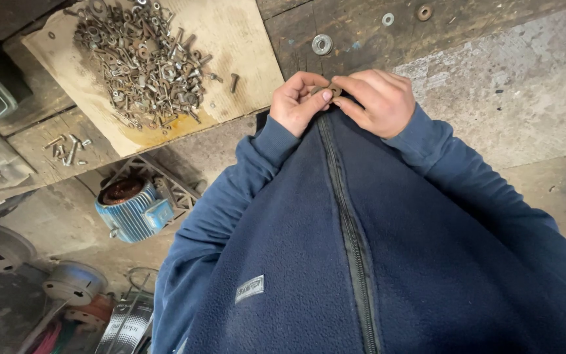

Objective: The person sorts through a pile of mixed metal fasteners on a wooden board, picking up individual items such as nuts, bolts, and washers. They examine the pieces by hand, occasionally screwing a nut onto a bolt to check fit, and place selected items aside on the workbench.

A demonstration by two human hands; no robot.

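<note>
Rusty washer [333,90], small, stiff and light, pinched at its rim by both hands [298,101] [378,99]; hardware pile [142,62] at ten o'clock

Both arms in dark blue fleece sleeves, bent at the elbows and drawn in toward the chest, forearms converging upward from the near lower corners toward the far middle of the view. Left hand [296,101] curled into a loose fist, knuckles to the left, thumb laid across toward the right with its nail showing. Right hand [378,99] arched over from the right, back of the hand upward, fingers bent down and inward. Fingertips of both meeting (touching, or very nearly) just above the jacket's zip line. Wrists covered by the cuffs, both hands closed in a pinching pose.
</note>
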